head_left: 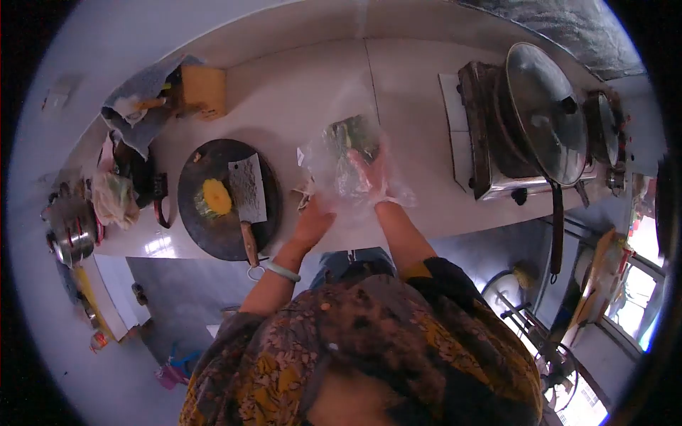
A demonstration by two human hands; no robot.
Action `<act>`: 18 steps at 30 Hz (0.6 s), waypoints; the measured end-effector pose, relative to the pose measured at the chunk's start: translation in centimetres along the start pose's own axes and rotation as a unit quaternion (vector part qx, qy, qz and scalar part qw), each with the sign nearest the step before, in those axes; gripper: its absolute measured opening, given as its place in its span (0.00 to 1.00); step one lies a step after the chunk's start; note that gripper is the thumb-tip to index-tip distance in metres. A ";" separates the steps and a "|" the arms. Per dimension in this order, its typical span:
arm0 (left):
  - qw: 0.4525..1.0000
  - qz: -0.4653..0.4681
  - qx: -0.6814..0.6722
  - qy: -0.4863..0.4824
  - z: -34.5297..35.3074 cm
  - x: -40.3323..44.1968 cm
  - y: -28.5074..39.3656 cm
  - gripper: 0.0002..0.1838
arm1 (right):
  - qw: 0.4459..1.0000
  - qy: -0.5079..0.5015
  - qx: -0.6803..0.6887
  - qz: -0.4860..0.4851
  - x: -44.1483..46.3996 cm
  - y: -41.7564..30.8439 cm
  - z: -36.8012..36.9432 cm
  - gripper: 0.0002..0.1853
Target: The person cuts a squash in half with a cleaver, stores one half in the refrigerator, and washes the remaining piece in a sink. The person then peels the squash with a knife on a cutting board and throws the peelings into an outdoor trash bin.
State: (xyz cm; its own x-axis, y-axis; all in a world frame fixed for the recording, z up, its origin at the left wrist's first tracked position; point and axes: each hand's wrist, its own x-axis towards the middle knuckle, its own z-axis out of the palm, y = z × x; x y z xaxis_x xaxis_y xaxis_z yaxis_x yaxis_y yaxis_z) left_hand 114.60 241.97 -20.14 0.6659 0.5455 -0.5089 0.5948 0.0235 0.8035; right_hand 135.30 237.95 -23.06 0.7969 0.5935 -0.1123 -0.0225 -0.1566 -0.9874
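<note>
A clear plastic bag [334,167] is in front of me over the counter, with a dark green, mottled piece of vegetable [353,136] in it. My right hand [371,174] reaches into the bag, film around its wrist, and its fingers lie against the green piece. At the bag's lower left edge, my left hand [314,216] is closed on the gathered plastic. To the left, a round dark cutting board [202,160] carries a cut squash piece [216,197] with yellow flesh and green rind. Beside that piece lies a cleaver [246,188], its wooden handle toward me.
A gas stove [486,135] on the right bears a large wok with a glass lid [547,106], its long handle jutting past the counter edge. A cardboard box [204,92], cloths [116,199] and a metal pot [72,231] stand on the left.
</note>
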 end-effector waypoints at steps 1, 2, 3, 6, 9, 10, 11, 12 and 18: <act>0.986 -0.099 -0.132 -0.021 -0.2 0.0 0.3 0.37 | 1.000 -0.003 0.018 -0.009 -0.4 0.2 -0.3 0.36; 0.981 -0.102 -0.167 0.004 -0.1 0.4 -0.8 0.38 | 1.000 -0.011 0.016 0.023 -1.4 0.2 -0.9 0.34; 0.973 -0.104 -0.202 0.028 0.3 1.1 -2.6 0.39 | 0.991 -0.024 -0.124 -0.050 -3.2 0.4 -1.9 0.33; 0.959 -0.091 -0.263 0.054 -0.9 1.1 0.5 0.41 | 0.855 -0.156 -0.461 -0.177 -8.3 3.0 -5.7 0.29; 0.957 0.015 -0.234 0.170 0.1 1.8 -0.1 0.45 | 0.945 -0.168 -0.276 -0.057 -13.0 -0.7 -7.6 0.17; 0.958 0.046 -0.204 0.197 0.5 1.7 0.7 0.46 | 0.950 -0.184 -0.250 -0.041 -14.4 -1.7 -8.7 0.14; 0.956 0.075 -0.172 0.224 0.9 1.7 1.5 0.47 | 0.954 -0.197 -0.224 -0.026 -15.3 -2.2 -10.4 0.11; 0.961 0.086 -0.135 0.224 0.5 0.7 5.1 0.48 | 0.957 -0.210 -0.198 -0.010 -15.6 -3.0 -11.8 0.09; 0.959 0.084 -0.148 0.226 5.0 5.0 4.1 0.52 | 0.971 -0.124 -0.147 -0.144 -7.4 -14.1 -11.0 0.17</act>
State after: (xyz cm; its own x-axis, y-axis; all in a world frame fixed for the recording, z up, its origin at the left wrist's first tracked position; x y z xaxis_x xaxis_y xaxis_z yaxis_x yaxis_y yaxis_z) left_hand 122.66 240.62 -20.96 0.4391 0.8678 -0.2324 0.2976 0.1036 0.9490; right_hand 136.32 227.07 -7.04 0.5742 0.8120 0.1045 0.3826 -0.1533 -0.9111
